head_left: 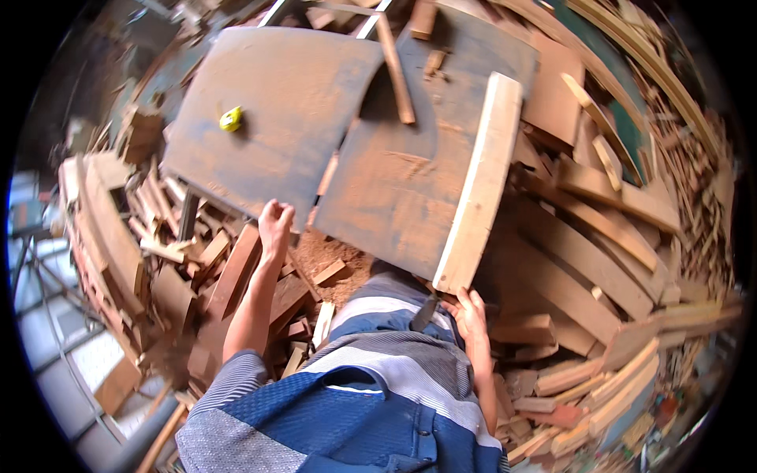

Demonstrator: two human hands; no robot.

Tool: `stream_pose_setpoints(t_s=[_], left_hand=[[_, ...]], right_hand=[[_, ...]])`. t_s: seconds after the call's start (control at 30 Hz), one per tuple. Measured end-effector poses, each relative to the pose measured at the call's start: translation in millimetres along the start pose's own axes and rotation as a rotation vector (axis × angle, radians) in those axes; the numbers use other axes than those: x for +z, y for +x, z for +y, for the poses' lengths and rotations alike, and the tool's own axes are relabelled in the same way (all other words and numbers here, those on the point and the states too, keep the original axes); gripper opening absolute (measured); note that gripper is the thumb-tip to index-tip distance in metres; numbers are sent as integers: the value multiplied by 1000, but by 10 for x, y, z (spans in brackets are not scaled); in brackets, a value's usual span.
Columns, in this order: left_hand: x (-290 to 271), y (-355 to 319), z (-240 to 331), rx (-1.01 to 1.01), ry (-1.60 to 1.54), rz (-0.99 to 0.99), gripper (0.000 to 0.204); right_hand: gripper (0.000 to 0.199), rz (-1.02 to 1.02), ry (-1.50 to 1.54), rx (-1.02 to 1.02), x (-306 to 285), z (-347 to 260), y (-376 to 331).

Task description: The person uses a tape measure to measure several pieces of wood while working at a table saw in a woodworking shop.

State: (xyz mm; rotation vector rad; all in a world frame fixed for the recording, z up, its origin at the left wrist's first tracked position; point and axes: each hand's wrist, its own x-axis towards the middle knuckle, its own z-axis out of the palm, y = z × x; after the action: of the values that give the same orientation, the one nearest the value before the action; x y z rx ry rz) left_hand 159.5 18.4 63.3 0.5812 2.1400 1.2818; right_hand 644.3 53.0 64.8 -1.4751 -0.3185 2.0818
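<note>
A long pale wooden plank lies along the right edge of the metal saw table, its near end reaching past the table's front edge. My right hand is at that near end, fingers curled against it from below and the side. Over the front edge of the left tabletop is my left hand, its fingers curled in with nothing visible in them. The right tabletop is dusted with sawdust, and a gap runs between the two tops.
A yellow tape measure sits on the left tabletop. A narrow wood strip spans the far end of the gap. Stacked boards crowd the right side, and offcuts pile up at left. Sawdust covers the ground before me.
</note>
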Motion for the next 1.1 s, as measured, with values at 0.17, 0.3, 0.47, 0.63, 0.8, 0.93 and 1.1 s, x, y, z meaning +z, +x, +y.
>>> stream_pose_setpoints(t_s=[0.17, 0.3, 0.47, 0.63, 0.8, 0.93, 1.1], left_hand=[[-480, 931, 14, 223, 413, 324, 42], [-741, 1805, -115, 349, 748, 377, 56], [-782, 2900, -119, 646, 1068, 105, 57], [-1152, 3992, -492, 499, 1293, -78, 61], [-869, 4080, -607, 453, 1302, -58, 56], [-862, 3520, -537, 252, 1365, -69, 60], [-821, 2199, -529, 152, 646, -64, 58]], right_hand=[[39, 40, -217, 59, -13, 205, 101], [52, 148, -519, -61, -20, -7, -17], [46, 479, -586, -83, -834, -178, -337], [49, 763, -607, 56, -1618, -162, -1024], [43, 947, -539, 169, -1938, 155, -1639], [40, 864, -475, 41, -1661, 185, -1396], [38, 551, -672, -273, -603, -161, -646]])
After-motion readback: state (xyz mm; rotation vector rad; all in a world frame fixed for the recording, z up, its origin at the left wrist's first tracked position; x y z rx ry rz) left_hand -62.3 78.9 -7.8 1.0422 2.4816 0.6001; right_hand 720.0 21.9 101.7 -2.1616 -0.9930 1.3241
